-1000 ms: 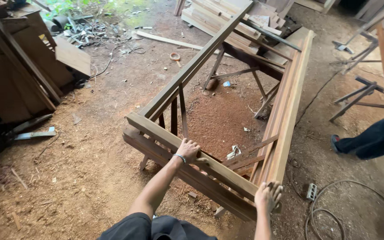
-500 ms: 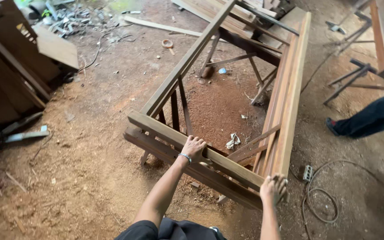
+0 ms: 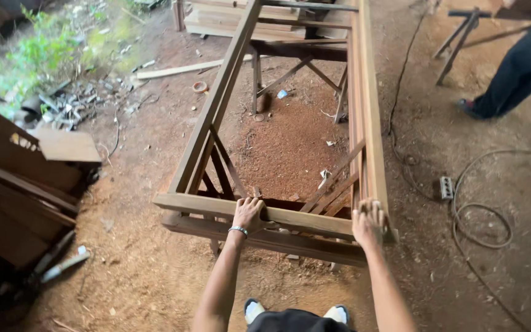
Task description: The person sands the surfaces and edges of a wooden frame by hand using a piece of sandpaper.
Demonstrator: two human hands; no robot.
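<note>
Dirt floor [image 3: 124, 270] of an open workshop, reddish sawdust underfoot, scrap wood and greenery at upper left, stacked dark boards [image 3: 19, 190] at left. A long rectangular wooden frame [image 3: 216, 117] lies over trestle supports and runs straight away from the viewer.

Change vs. half a second ago: the frame ran diagonally up to the right then; it now sits nearly vertical in view, and the view has moved closer above its near end. Both hands are on the same rail as before. The other person's dark trouser leg [image 3: 517, 67] has shifted to the upper right corner.

Left hand [image 3: 248, 213]: bracelet at the wrist, fingers curled over the near cross rail [image 3: 302, 220], closed on it around mid-length.
Right hand [image 3: 369, 220]: fingers spread and bent over the near right corner of the frame, gripping where cross rail meets the long side rail [image 3: 370, 104].

Cable [image 3: 480, 215] loops on the floor to the right, a power strip [image 3: 447, 187] beside it.
</note>
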